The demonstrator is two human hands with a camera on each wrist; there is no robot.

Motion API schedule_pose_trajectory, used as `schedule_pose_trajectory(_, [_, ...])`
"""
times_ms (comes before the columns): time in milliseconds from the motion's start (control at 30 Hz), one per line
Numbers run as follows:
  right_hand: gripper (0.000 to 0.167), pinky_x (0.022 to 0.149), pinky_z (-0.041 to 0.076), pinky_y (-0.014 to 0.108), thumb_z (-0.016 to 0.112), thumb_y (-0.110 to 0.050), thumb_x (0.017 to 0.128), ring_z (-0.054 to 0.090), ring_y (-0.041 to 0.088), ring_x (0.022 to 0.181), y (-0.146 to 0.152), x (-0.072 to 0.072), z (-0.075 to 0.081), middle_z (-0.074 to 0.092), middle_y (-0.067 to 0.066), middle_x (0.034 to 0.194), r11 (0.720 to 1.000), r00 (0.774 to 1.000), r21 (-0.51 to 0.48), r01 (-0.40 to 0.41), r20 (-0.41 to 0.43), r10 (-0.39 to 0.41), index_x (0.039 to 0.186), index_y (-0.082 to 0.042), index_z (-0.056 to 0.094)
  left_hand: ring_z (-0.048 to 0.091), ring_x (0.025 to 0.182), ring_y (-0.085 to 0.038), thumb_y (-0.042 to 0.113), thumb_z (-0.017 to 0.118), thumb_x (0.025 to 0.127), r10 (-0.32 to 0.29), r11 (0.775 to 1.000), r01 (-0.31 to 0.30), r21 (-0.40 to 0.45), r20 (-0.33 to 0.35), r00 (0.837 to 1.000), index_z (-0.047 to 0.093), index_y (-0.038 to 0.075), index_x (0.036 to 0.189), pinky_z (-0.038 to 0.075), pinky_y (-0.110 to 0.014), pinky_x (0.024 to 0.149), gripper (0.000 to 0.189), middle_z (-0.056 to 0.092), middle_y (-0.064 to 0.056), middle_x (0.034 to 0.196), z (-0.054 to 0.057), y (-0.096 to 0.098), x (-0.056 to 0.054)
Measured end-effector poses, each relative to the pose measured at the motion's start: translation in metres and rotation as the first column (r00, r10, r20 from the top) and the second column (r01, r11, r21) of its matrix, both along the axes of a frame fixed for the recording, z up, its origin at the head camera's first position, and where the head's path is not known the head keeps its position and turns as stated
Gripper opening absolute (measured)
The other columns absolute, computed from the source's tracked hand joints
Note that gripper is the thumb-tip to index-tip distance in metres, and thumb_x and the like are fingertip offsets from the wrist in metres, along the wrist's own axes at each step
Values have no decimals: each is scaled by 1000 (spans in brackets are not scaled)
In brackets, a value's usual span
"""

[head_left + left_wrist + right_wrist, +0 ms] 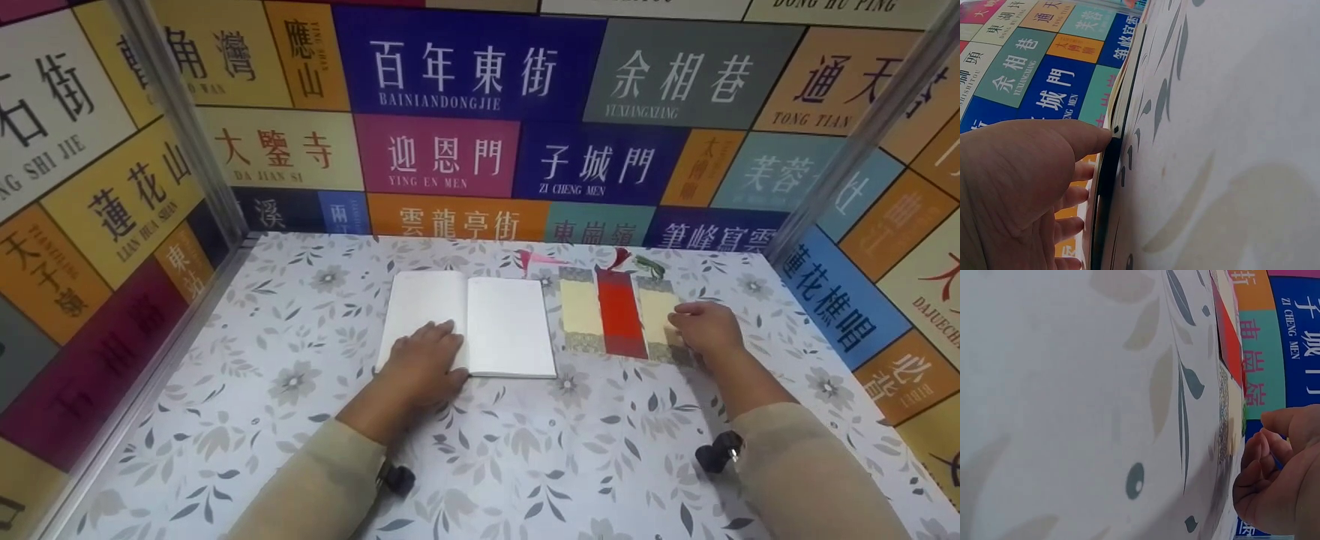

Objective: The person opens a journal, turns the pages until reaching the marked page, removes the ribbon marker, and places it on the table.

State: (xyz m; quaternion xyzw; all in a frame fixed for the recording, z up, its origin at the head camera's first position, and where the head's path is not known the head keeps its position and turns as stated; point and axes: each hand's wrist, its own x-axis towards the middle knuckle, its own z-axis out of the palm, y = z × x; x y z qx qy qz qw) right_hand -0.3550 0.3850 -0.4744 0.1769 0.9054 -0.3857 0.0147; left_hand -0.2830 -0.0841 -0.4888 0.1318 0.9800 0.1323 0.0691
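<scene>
1. My white desk (487, 450), printed with grey leaves, meets walls (469, 109) of colourful panels lettered in Chinese
2. My left hand (426, 352), fingers relaxed, rests on an open white-paged book (510, 326)
3. Right of it lie a flat left cream strip (581, 309), red strip (621, 311) and right cream strip (657, 319)
4. My right hand (706, 328) has bent fingers at the last's edge; gripping or not, I cannot tell

White tabletop (555, 465) patterned with grey and beige flowers and leaves. Colourful walls of Chinese lettering line its far edge (480, 75), left edge (105, 292) and right edge (847, 315). Clear posts rise by both far corners (191, 135).
</scene>
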Motion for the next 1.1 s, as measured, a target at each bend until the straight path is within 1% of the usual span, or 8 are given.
schedule_pose_trajectory(167, [49, 72, 58, 24, 66, -33, 103, 70, 20, 94, -16, 5, 1, 70, 16, 125, 997, 999, -69, -34, -28, 33, 144, -5, 65, 24, 168, -29, 50, 59, 105, -2, 1000, 2, -6, -2, 1000, 45, 23, 163, 23, -63, 135, 65, 31, 0, 178, 0, 1, -1])
schedule_pose_trajectory(300, [50, 76, 60, 26, 66, -34, 104, 68, 25, 102, -32, 9, 3, 65, 16, 135, 991, 1000, -132, -30, 5, 31, 147, -10, 63, 24, 168, -29, 50, 59, 106, -6, 1000, 6, -12, -2, 1000, 45, 23, 163, 23, -62, 135, 65, 31, 0, 178, 0, 1, -1])
schedule_pose_trajectory(433, [48, 75, 59, 27, 63, -36, 106, 64, 28, 106, -47, 11, 5, 61, 15, 139, 989, 998, -139, -44, 37, 50, 149, -14, 61, 23, 168, -28, 50, 59, 106, -2, 1000, 2, 6, 2, 1000, 45, 23, 164, 23, -62, 135, 65, 31, 1, 178, 1, 0, 0])
schedule_pose_trajectory(567, [44, 88, 59, 28, 65, -34, 106, 59, 29, 116, -62, 16, 5, 61, 15, 139, 986, 997, -145, -82, 6, 83, 145, -14, 63, 22, 168, -27, 49, 60, 106, 3, 1000, -3, 31, 2, 1000, 45, 23, 164, 22, -61, 136, 65, 31, 2, 178, 2, 0, 1])
schedule_pose_trajectory(667, [42, 102, 57, 34, 66, -35, 106, 57, 29, 123, -74, 21, 3, 62, 13, 138, 986, 990, -90, -140, -35, 138, 142, -14, 66, 22, 168, -28, 50, 59, 106, 1, 1000, -1, 28, 2, 1000, 45, 23, 164, 23, -61, 136, 65, 31, 1, 178, 2, 0, 2])
schedule_pose_trajectory(867, [45, 111, 56, 50, 68, -43, 103, 60, 31, 121, -100, 30, 2, 65, 10, 135, 953, 958, 115, -279, -37, 285, 141, -19, 66, 23, 168, -28, 50, 59, 106, 4, 1000, -5, 30, 10, 1000, 45, 23, 163, 23, -61, 135, 65, 31, 1, 178, 2, 0, 1])
schedule_pose_trajectory(967, [49, 113, 55, 53, 71, -46, 101, 60, 31, 123, -112, 34, 3, 64, 8, 138, 937, 947, 144, -317, -4, 321, 143, -23, 64, 24, 168, -29, 50, 59, 106, 3, 1000, -3, 29, 7, 1000, 45, 23, 163, 23, -61, 135, 65, 31, 1, 178, 1, 0, 1])
schedule_pose_trajectory(1100, [48, 112, 56, 53, 73, -46, 100, 62, 31, 125, -123, 37, 0, 64, 5, 141, 919, 930, 157, -361, -12, 367, 142, -24, 66, 24, 168, -29, 50, 59, 106, 1, 1000, -1, 24, 3, 1000, 45, 22, 163, 23, -61, 135, 65, 32, 0, 178, -1, 0, 0])
